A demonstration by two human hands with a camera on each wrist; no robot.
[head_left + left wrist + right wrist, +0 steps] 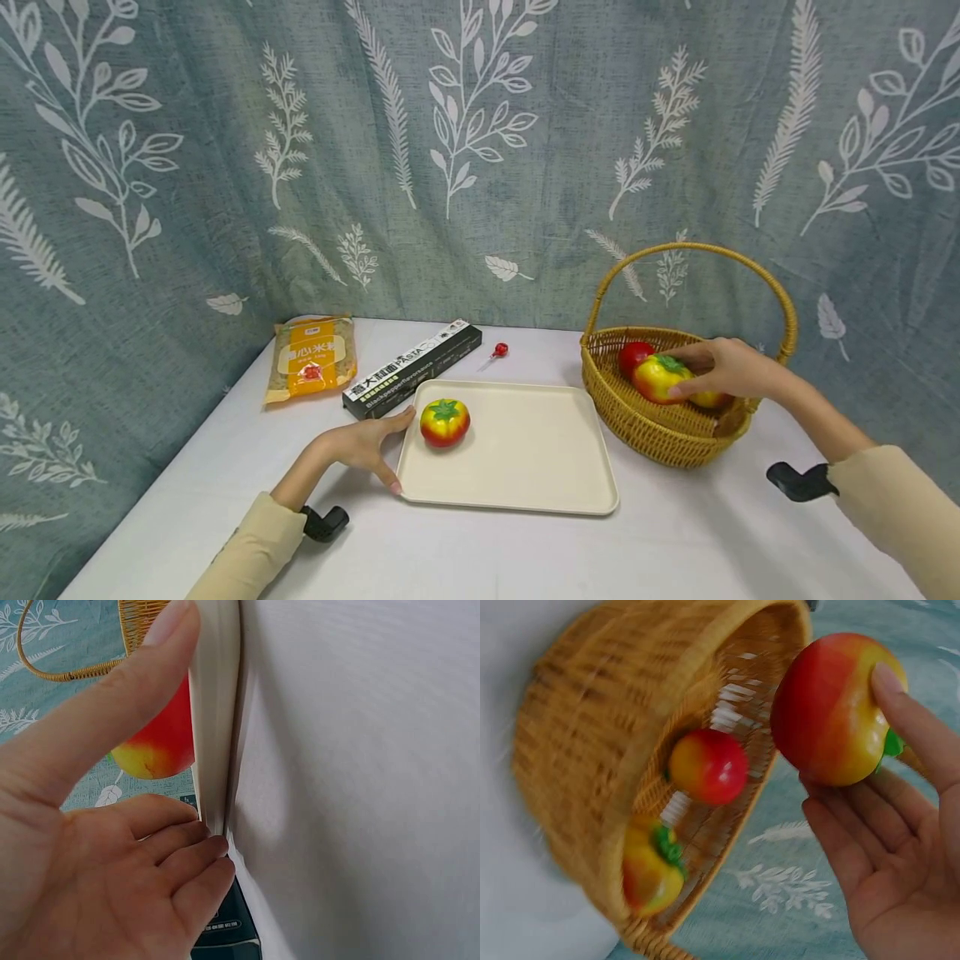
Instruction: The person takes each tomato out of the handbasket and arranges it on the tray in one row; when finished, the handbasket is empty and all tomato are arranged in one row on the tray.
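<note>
My right hand (726,369) pinches a red and yellow toy tomato (832,709) with a green leafy top, thumb on one side and fingers on the other. It is raised at the mouth of the wicker basket (660,446). Inside the basket lie a red round toy fruit (709,766) and a yellow-orange one with a green top (652,866). At the left edge of a cream tray (525,450), my left hand (367,447) is spread, its thumb and fingertips touching the rim. Another toy tomato (445,422) sits on the tray's left part.
Behind the tray lies a black pasta box (412,368), its end close to the tray's corner. A yellow food packet (311,358) is at the back left. A small red-topped pick (497,353) lies behind the tray. The basket's tall handle (693,247) arches over its opening.
</note>
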